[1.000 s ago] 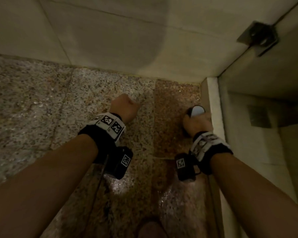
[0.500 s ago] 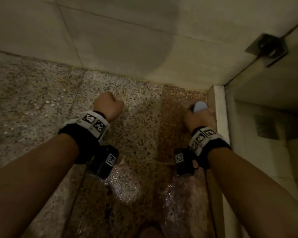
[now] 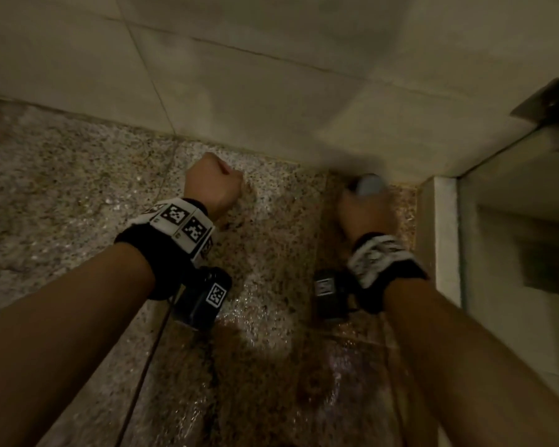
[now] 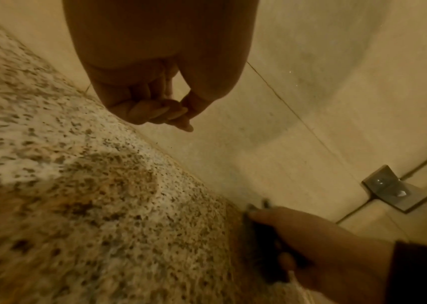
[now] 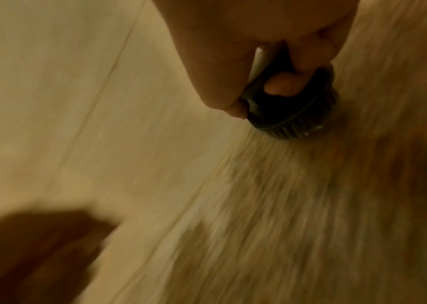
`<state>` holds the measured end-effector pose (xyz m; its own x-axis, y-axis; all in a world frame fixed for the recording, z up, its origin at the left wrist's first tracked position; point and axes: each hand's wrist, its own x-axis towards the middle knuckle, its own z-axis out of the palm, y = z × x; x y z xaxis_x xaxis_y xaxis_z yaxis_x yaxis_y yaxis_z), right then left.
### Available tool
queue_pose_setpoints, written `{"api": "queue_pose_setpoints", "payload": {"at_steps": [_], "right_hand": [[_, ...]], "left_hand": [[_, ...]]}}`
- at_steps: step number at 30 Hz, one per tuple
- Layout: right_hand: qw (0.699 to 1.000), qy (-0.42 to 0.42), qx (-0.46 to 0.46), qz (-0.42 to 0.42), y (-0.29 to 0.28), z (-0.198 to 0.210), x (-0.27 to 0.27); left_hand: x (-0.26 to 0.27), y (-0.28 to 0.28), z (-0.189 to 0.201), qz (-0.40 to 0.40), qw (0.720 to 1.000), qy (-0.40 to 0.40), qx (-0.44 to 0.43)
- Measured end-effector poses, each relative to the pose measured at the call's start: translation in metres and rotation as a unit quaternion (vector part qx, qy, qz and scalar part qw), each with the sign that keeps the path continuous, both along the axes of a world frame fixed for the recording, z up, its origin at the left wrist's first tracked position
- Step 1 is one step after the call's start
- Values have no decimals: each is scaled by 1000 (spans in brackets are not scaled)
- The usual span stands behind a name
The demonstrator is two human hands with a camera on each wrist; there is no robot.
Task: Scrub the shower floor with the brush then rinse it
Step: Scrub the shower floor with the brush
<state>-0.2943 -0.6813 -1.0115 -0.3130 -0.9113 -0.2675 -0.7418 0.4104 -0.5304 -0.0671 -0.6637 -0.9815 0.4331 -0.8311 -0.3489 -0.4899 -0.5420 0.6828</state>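
My right hand point(image 3: 367, 209) grips a dark round scrub brush point(image 5: 295, 111) with a pale top point(image 3: 370, 185), bristles down on the wet speckled shower floor point(image 3: 271, 253). The brush sits close to the back wall, near the right corner. The right wrist view is streaked with motion blur. My left hand point(image 3: 212, 187) hovers over the floor to the left, its fingers point(image 4: 160, 111) curled into a fist with nothing in it. The left wrist view also shows the right hand point(image 4: 311, 242) on the brush point(image 4: 261, 226).
A beige tiled wall point(image 3: 271, 75) rises just beyond both hands. A pale raised curb point(image 3: 444, 237) and a glass panel point(image 3: 513, 221) with a metal bracket point(image 3: 549, 104) close off the right side. Wet floor extends left and toward me.
The right hand has pushed the brush forward toward the back wall and is blurred in motion. The left fist has stayed curled and moved little relative to the floor.
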Motion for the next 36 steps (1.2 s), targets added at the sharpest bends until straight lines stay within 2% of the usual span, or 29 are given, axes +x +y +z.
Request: {"api": "queue_pose_setpoints", "payload": {"at_steps": [2,3,4,6,9,11,13,15,17,20,22,25,27,30,32,34,36], "right_hand": [[990,32,37,-131,-11,2,-39],[984,42,54,-166,-15,0,-46],[985,37,49,-163,-17,-6,-44],[995,39,36,-90,-21,-17,-3],[995,33,71,59,-15,-24,93],[989,-47,105,96,-8,-17,149],[984,-115,111,81,-4,-7,167],[988,-122,91,32,-7,-5,131],[994,-94,41,-37,-13,-6,62],[993,22,25,-114,-19,-6,-27],[988,60,29,-138,-20,-11,-32],[997,59,33,-27,-17,-17,37],[997,12,68,38,-14,-21,110],[984,-69,81,144,-1,-15,203],[975,-90,75,190,-4,-12,221],[977,-102,61,177,-17,-5,215],[980,-36,38,190,-35,-5,200]], "left_hand": [[-3,-1,-6,9,1000,5,-12],[-5,-1,-10,16,1000,14,-24],[-4,1,-13,21,999,22,-37],[2,0,-18,35,998,39,-46],[18,-4,-22,58,997,40,-31],[30,-4,-19,75,996,19,-35],[45,-3,-14,93,995,-6,-46],[57,-3,-8,112,992,-24,-52],[61,-4,-6,111,992,-31,-55],[46,-5,-12,85,994,-15,-64],[30,-2,-20,84,994,21,-59],[18,1,-26,102,993,56,-28],[27,2,-26,118,990,75,-19],[56,10,-14,132,990,38,-18],[81,19,-4,143,990,7,-18],[112,31,4,153,988,-19,-7],[137,42,3,153,987,-37,3]]}}
